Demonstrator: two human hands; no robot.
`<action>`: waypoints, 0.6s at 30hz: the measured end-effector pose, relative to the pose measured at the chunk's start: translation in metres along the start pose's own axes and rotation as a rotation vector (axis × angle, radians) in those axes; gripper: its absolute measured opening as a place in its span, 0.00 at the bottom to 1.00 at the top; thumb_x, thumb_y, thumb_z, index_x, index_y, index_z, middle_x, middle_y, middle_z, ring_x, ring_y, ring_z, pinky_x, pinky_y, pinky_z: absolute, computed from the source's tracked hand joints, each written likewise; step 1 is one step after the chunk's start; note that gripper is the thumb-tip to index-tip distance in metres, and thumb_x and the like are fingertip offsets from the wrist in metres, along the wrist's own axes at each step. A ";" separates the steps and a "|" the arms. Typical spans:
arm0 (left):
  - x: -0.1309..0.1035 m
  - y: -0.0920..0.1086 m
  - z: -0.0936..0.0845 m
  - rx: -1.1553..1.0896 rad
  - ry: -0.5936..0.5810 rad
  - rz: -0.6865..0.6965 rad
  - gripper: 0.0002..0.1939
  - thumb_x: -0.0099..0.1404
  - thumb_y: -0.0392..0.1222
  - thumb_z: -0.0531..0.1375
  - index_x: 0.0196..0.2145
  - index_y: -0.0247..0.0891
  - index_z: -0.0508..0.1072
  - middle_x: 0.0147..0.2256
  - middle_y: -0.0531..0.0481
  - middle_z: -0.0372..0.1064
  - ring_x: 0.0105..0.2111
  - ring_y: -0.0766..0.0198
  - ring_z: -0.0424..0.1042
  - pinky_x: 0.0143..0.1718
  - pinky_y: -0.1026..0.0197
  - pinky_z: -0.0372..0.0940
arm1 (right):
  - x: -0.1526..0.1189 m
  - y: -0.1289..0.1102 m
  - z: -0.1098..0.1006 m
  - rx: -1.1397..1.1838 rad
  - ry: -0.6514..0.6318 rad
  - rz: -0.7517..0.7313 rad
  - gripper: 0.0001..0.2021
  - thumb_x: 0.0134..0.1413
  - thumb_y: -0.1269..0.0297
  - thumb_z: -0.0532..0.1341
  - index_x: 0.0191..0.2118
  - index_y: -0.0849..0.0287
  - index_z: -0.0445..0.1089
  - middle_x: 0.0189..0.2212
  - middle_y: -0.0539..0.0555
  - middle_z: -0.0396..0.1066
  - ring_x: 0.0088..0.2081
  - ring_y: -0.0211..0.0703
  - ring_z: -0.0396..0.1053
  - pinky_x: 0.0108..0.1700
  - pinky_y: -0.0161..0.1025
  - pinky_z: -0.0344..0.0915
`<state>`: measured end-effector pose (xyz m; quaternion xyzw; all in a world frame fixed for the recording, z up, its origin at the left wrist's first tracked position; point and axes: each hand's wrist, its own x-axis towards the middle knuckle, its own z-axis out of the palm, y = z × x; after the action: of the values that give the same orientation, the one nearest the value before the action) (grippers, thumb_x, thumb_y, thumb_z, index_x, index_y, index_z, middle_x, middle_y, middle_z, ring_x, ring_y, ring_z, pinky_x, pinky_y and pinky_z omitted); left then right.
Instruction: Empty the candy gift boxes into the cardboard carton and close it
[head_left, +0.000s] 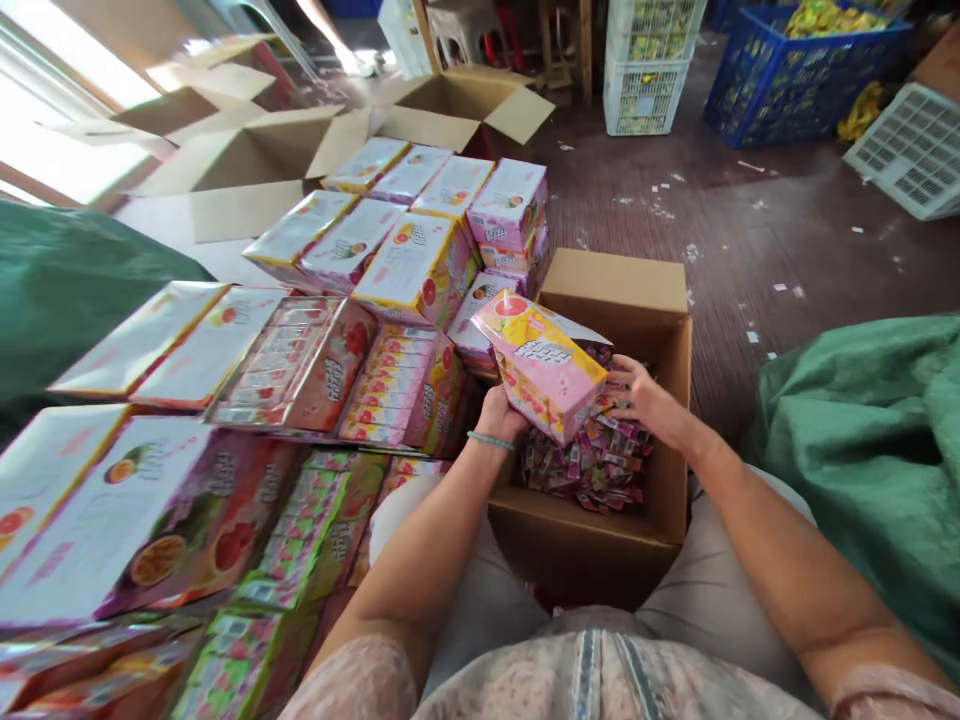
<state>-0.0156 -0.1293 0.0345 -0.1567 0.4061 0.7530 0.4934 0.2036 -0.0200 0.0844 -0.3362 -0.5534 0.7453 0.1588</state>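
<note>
A pink and yellow printed display box (547,362) with fruit pictures is tilted over an open cardboard carton (589,540) between my knees. My left hand (504,415) grips the box from its lower left side, a beaded bracelet on the wrist. At the box's right end my right hand (637,395) has its fingers spread, close to or touching the edge; what lies under the fingertips I cannot make out. Many small pink and purple sachets (589,465) fill the carton below the box.
Stacked printed boxes (409,260) stand to my left, some showing rows of packets. Open cartons (247,165) lie behind them. Green sacks (870,420) flank me. White crates (649,75) and a blue crate (795,80) stand farther off on the littered floor (720,200).
</note>
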 end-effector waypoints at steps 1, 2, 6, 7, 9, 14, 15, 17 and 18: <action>0.000 -0.005 0.002 0.002 0.035 -0.004 0.27 0.63 0.36 0.60 0.60 0.35 0.76 0.47 0.38 0.83 0.47 0.45 0.84 0.55 0.42 0.77 | -0.005 0.007 0.011 -0.041 -0.028 -0.069 0.56 0.31 0.29 0.78 0.65 0.47 0.60 0.64 0.62 0.69 0.60 0.60 0.73 0.59 0.56 0.75; -0.001 -0.010 0.003 0.009 0.059 -0.011 0.25 0.64 0.37 0.59 0.59 0.35 0.76 0.46 0.39 0.83 0.46 0.45 0.84 0.54 0.43 0.77 | -0.008 0.012 0.022 -0.089 -0.003 -0.132 0.59 0.29 0.35 0.81 0.67 0.48 0.57 0.66 0.63 0.67 0.64 0.61 0.70 0.64 0.58 0.72; -0.006 -0.006 0.005 0.081 0.083 0.073 0.10 0.73 0.40 0.59 0.49 0.37 0.77 0.33 0.47 0.80 0.32 0.60 0.80 0.43 0.58 0.77 | -0.006 0.008 0.036 -0.179 0.281 -0.257 0.53 0.35 0.45 0.81 0.64 0.53 0.57 0.64 0.65 0.69 0.64 0.61 0.70 0.69 0.58 0.67; -0.008 0.002 0.005 0.107 0.096 0.129 0.09 0.76 0.44 0.59 0.46 0.38 0.77 0.28 0.51 0.77 0.28 0.63 0.77 0.40 0.61 0.75 | -0.004 0.000 0.030 -0.150 0.293 -0.269 0.49 0.38 0.45 0.80 0.63 0.53 0.58 0.63 0.63 0.71 0.63 0.60 0.71 0.68 0.58 0.69; -0.015 0.022 0.008 0.151 0.094 0.235 0.18 0.78 0.57 0.57 0.45 0.41 0.76 0.26 0.54 0.74 0.25 0.65 0.75 0.38 0.63 0.74 | -0.002 -0.021 0.011 -0.076 0.225 -0.295 0.41 0.43 0.46 0.77 0.60 0.52 0.63 0.60 0.60 0.74 0.61 0.60 0.73 0.67 0.58 0.71; -0.038 0.039 0.024 0.196 -0.221 0.218 0.35 0.77 0.71 0.46 0.57 0.43 0.77 0.48 0.44 0.82 0.52 0.51 0.82 0.55 0.51 0.76 | 0.001 -0.044 -0.027 -0.054 0.074 -0.241 0.41 0.46 0.41 0.77 0.64 0.50 0.67 0.60 0.57 0.76 0.64 0.63 0.72 0.66 0.62 0.71; -0.041 0.035 0.026 0.207 -0.258 0.188 0.34 0.77 0.70 0.47 0.59 0.43 0.77 0.50 0.43 0.82 0.55 0.49 0.80 0.58 0.49 0.75 | 0.002 -0.043 -0.029 -0.062 0.099 -0.251 0.42 0.47 0.37 0.75 0.64 0.50 0.68 0.60 0.57 0.76 0.65 0.63 0.71 0.68 0.63 0.70; -0.044 0.027 0.028 0.220 -0.274 0.140 0.35 0.75 0.70 0.51 0.61 0.41 0.76 0.53 0.41 0.82 0.60 0.44 0.77 0.62 0.45 0.73 | 0.005 -0.040 -0.029 -0.100 0.153 -0.300 0.46 0.47 0.30 0.73 0.66 0.50 0.68 0.62 0.58 0.75 0.68 0.63 0.69 0.71 0.63 0.66; -0.044 0.024 0.028 0.218 -0.267 0.127 0.36 0.74 0.71 0.53 0.61 0.39 0.76 0.53 0.40 0.82 0.60 0.42 0.77 0.63 0.44 0.72 | 0.005 -0.040 -0.028 -0.133 0.171 -0.328 0.48 0.46 0.27 0.72 0.67 0.50 0.67 0.63 0.58 0.74 0.69 0.63 0.67 0.73 0.63 0.64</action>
<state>-0.0112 -0.1390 0.0905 0.0250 0.4253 0.7484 0.5082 0.2134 0.0168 0.1151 -0.3133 -0.6332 0.6401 0.3021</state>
